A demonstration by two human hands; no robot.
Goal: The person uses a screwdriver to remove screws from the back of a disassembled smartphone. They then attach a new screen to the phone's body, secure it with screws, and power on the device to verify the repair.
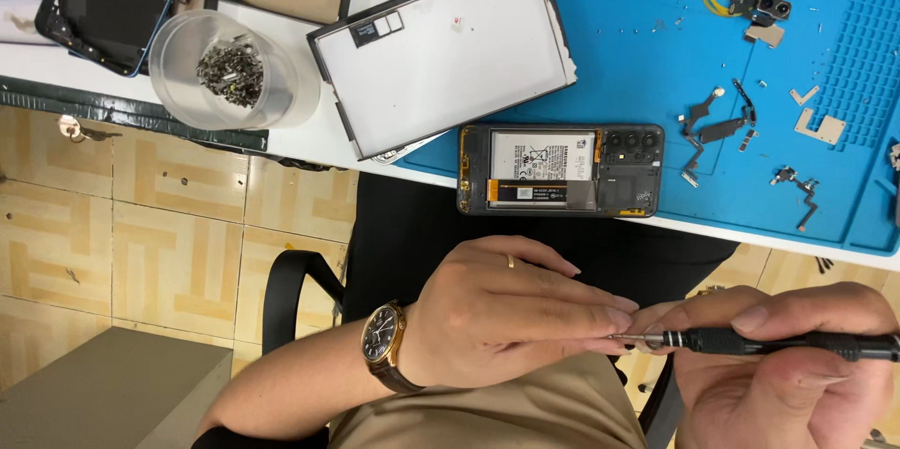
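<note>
Head cam: right hand point(787, 365) clamped round a black screwdriver point(778, 343), held level over the lap. Left hand point(506, 313), fingers together, pinching at the tip point(626, 337); hands touching there. Opened phone point(560, 170) on the blue mat point(637, 46) just above, screen panel point(445, 51) beside it, screw cup point(225, 69) further left.
</note>
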